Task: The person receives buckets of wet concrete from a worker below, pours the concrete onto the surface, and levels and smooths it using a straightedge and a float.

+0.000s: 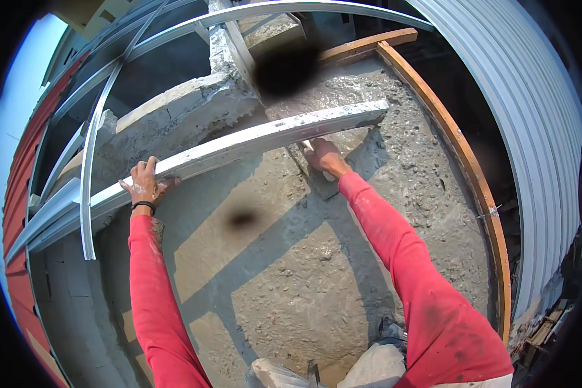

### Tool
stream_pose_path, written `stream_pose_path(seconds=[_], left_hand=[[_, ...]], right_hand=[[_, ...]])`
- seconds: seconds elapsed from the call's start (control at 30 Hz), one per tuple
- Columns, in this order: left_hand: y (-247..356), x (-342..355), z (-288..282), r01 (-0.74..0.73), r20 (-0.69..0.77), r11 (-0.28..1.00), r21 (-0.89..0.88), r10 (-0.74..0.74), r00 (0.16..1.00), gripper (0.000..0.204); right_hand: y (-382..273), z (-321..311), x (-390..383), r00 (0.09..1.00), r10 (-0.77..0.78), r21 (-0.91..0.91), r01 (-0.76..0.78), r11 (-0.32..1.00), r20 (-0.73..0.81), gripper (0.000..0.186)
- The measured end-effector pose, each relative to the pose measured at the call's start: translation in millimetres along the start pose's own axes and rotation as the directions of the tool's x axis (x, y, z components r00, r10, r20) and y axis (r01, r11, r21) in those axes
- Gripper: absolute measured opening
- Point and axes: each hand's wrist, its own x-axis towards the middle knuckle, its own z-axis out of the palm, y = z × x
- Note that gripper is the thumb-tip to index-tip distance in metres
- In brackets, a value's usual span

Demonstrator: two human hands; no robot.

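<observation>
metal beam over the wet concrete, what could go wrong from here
If the left hand loses its grip, the metal beam could shift or drop onto the right hand, which is close beside it. The beam's right end might also dig into the wet concrete and mark it. The flat tool under the right hand could gouge it too.
</observation>
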Motion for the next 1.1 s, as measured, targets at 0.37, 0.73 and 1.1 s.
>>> stream_pose_path(seconds=[0.37,0.73,1.1], left_hand=[[11,-2,-12,0.008,0.070,1.000,-0.004,-0.008,0.997,0.078],[2,-3,-12,-0.007,0.085,1.000,0.020,0.005,0.996,0.073],[8,-6,-17,-0.015,0.076,0.999,0.043,0.011,0.997,0.072]], right_hand=[[4,-2,-2,0.972,0.106,0.009,-0.107,0.994,-0.211,0.034],[-32,43,24,0.792,0.421,0.471,-0.194,0.861,-0.443,0.028],[26,-21,-10,0.930,0.092,0.028,-0.088,0.996,-0.357,0.028]])
